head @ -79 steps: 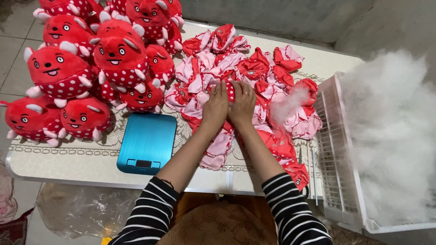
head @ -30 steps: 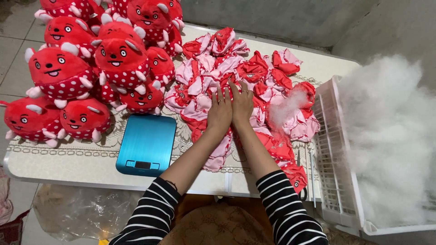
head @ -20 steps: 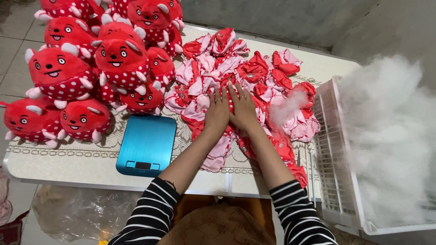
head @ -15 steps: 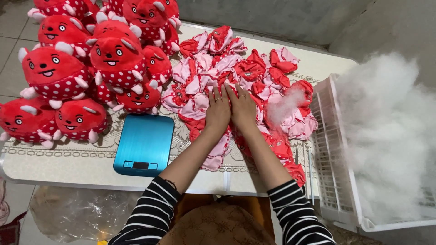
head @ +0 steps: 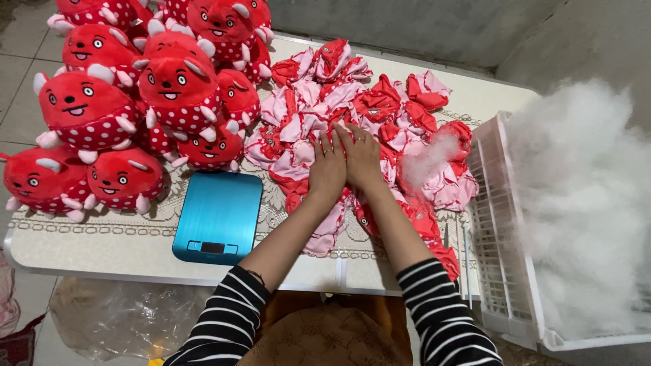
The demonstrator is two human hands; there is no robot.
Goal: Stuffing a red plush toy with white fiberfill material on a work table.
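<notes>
We see our left hand (head: 327, 169) and right hand (head: 361, 157) lying side by side, palms down and fingers stretched flat, thumbs touching, on the heap of unstuffed red and pink plush skins (head: 319, 122) spread over the desk (head: 88, 237). Neither grip is closed on anything: both are released and simply pressing on the fabric, so the skins lie directly under the palms and fan out ahead of the fingertips and off to the right of the right hand. The pile's long run goes from far-left, beyond the fingertips, down toward the near-right, past the right wrist; the skin nearest both palms is the pink one beneath the left hand, and both hands are about equally close to it. A tuft of white stuffing (head: 427, 157) rests on the skins just right of the right hand, and further right stands the white slatted basket (head: 495, 224) heaped with white fibre fill (head: 576, 203). Left of the left forearm sits the blue kitchen scale (head: 218, 215), and beyond it, left of the hands, the finished red spotted plush toys (head: 135, 102) are stacked. Compared with the picture half a second earlier, our hands have barely shifted: they rest at the same spot on the pile, fingers still flat and together.
</notes>
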